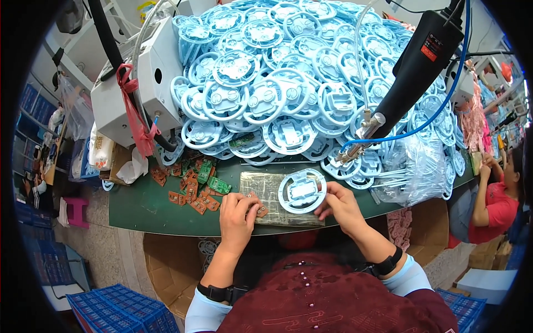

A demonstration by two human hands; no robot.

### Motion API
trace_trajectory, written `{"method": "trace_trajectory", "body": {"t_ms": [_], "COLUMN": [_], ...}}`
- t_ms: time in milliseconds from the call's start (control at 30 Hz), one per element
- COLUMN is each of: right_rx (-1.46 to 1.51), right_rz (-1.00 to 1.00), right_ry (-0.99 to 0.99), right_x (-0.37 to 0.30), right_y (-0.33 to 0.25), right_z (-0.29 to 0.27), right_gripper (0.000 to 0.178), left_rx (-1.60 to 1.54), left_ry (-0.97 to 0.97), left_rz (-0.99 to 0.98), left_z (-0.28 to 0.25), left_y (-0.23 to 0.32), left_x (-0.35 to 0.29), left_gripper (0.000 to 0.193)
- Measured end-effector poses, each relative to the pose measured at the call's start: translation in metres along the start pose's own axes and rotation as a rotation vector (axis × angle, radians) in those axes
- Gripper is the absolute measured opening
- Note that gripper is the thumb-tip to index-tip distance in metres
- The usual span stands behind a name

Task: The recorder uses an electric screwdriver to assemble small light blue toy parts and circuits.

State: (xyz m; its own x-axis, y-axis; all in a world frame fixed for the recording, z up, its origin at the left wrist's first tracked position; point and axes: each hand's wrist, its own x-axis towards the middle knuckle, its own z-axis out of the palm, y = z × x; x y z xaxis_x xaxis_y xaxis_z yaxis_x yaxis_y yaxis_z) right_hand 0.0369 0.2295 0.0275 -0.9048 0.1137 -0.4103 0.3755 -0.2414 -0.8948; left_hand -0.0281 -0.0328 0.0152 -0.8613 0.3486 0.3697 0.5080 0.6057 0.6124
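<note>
My right hand (344,206) grips the right rim of a light blue plastic toy steering wheel (303,190), with fingers and thumb closed on its edge. The wheel lies over a worn, taped grey-green pad (260,182), its moulded centre facing up. At the pad's left end, my left hand (237,217) has its fingers closed on a small orange-brown circuit board (262,211), partly hidden by the fingertips. Left of that hand, a loose heap of orange-brown circuit boards (191,186) mixes with several green circuit boards (219,185) on the green tabletop (133,208).
A large pile of blue wheels (266,72) rises behind the pad. A black screwdriver (422,72) hangs at the right with a blue hose. A grey-white machine (136,89) stands left; a plastic bag of thin sticks (416,172) lies right. Another person (497,200) sits far right.
</note>
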Motion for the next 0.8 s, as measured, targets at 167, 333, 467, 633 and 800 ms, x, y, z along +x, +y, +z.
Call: {"method": "trace_trajectory", "body": {"t_ms": [167, 333, 467, 633, 800], "right_rx": [-0.57, -1.124, -1.157, -1.459, -1.366], "right_rz": [-0.39, -0.877, -1.02, -0.948, -1.065], "right_ry": [0.201, 0.069, 0.025, 0.188, -0.075], "right_x": [-0.008, -0.015, -0.004, -0.016, -0.018], "right_y": [0.007, 0.007, 0.013, -0.012, 0.005], "right_z": [-0.007, 0.003, -0.002, 0.006, 0.007], "right_gripper": [0.041, 0.035, 0.039, 0.045, 0.039], "left_rx": [-0.027, -0.067, -0.081, -0.155, -0.174], "left_ry": [0.041, 0.072, 0.029, -0.011, -0.034], "left_rz": [0.043, 0.128, 0.163, 0.152, 0.154], "left_z": [-0.001, -0.006, -0.004, -0.002, 0.0], "left_y": [0.001, 0.02, 0.024, 0.021, 0.023], "left_x": [0.002, 0.014, 0.021, 0.021, 0.024], "left_gripper": [0.018, 0.021, 0.021, 0.021, 0.022]}}
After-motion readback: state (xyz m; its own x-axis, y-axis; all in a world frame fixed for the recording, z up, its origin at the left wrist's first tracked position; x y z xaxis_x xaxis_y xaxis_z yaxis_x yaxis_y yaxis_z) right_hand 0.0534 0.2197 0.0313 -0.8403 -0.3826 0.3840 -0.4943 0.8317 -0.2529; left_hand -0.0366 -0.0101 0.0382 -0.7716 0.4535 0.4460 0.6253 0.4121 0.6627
